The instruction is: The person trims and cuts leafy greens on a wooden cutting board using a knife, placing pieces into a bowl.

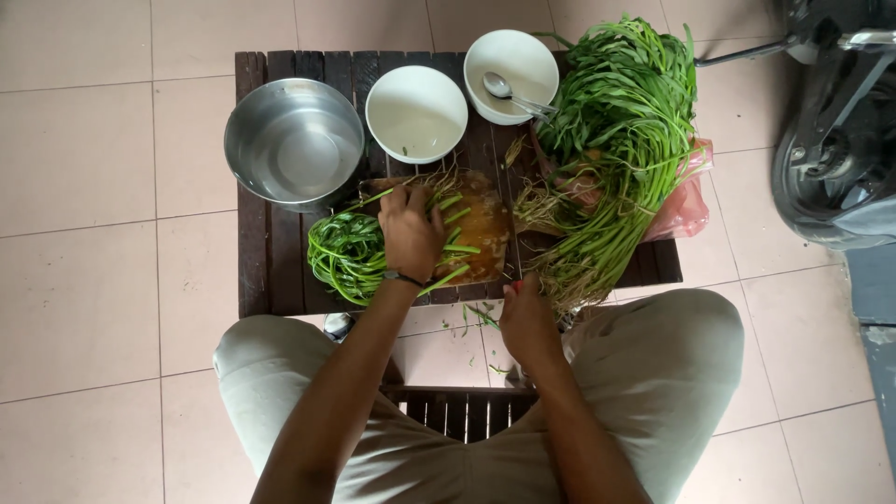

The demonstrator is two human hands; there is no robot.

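Green stems fill the head view; your left hand (411, 233) presses flat, fingers spread, on a bundle of stems (359, 245) lying across the wooden cutting board (481, 224), so the trimming of this bunch looks to be the step in hand; your right hand (527, 322) sits just below the board's near edge, curled, and you cannot tell whether it grips anything, though a small red bit shows at its top; a next cut would call for the stems held square on the board; beyond the board stand a steel bowl (294, 140) and two white bowls (416, 114), one holding a spoon (513, 93); right of the board, a large heap of greens (621, 140) lies on a pink plastic bag (686, 205), unlabelled.
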